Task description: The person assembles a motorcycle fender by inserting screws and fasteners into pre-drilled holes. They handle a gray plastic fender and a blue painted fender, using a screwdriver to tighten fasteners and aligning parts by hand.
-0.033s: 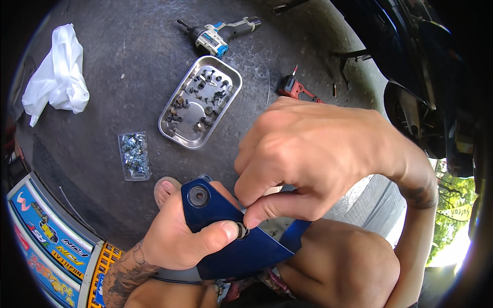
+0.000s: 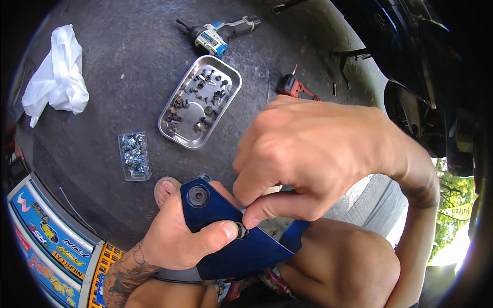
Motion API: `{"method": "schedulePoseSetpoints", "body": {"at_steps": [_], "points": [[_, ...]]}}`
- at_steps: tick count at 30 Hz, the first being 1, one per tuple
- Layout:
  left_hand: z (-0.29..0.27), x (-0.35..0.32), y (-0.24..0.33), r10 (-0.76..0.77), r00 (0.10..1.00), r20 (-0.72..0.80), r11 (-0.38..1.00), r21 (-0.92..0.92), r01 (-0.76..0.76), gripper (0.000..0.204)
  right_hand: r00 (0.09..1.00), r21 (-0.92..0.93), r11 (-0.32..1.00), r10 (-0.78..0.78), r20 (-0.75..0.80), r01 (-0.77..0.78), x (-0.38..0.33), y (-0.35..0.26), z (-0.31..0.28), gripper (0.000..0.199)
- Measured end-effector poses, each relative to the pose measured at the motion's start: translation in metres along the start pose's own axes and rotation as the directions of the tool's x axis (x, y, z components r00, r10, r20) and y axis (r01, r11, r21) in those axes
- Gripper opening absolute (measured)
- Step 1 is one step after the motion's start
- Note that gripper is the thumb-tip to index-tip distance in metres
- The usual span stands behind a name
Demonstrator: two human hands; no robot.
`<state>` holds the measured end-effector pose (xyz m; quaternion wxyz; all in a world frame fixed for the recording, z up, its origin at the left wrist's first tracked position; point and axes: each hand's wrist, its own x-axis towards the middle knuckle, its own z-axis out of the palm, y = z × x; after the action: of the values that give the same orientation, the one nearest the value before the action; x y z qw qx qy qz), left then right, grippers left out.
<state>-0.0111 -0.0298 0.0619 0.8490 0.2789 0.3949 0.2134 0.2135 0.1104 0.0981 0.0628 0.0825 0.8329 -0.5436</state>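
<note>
A glossy dark blue plastic panel [image 2: 215, 262] lies tilted over my lap, with a round black rubber grommet [image 2: 198, 196] set in its upper corner. My left hand [image 2: 177, 231] grips the panel from the left, its thumb pressing beside a second small black grommet [image 2: 240, 230] at the panel's edge. From the right my right hand [image 2: 303, 159] reaches over, fingers curled and thumb tip pinching at that second grommet. The right fingertips are partly hidden behind the hand, so how far the grommet sits in its hole cannot be made out.
A metal tray [image 2: 167, 110] of bolts and clips stands ahead on the dark floor. Around it lie a blue-and-white impact wrench [image 2: 213, 41], a red cordless driver [image 2: 294, 87], a clear box of metal clips [image 2: 134, 156] and a white plastic bag [image 2: 61, 74]. A motorcycle [image 2: 411, 77] stands at right.
My right hand's knuckles have shifted very slightly to the left, with the thumb still at the grommet. Nothing else has visibly moved.
</note>
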Motion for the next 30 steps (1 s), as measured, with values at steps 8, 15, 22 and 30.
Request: {"method": "schedulePoseSetpoints", "body": {"at_steps": [8,15,22,30], "points": [[0.006,0.002,0.000,0.092,0.996,-0.012,0.992,-0.082,-0.093,0.025,0.998,-0.192,0.979,0.068,0.014,-0.064,0.017,-0.016,-0.015,0.019],[0.000,0.001,-0.006,0.051,0.996,-0.079,0.995,0.086,-0.044,0.040,0.981,-0.351,0.936,0.040,0.192,0.030,0.019,-0.022,-0.027,0.019],[-0.007,0.005,-0.025,0.163,0.985,-0.065,0.964,0.221,-0.145,0.048,1.000,-0.401,0.916,0.006,-0.022,-0.015,-0.001,-0.018,-0.002,0.021],[-0.007,0.015,-0.036,0.284,0.958,-0.027,0.863,0.443,-0.244,0.049,0.971,-0.471,0.865,0.068,-0.228,-0.171,-0.014,-0.029,0.030,0.023]]}}
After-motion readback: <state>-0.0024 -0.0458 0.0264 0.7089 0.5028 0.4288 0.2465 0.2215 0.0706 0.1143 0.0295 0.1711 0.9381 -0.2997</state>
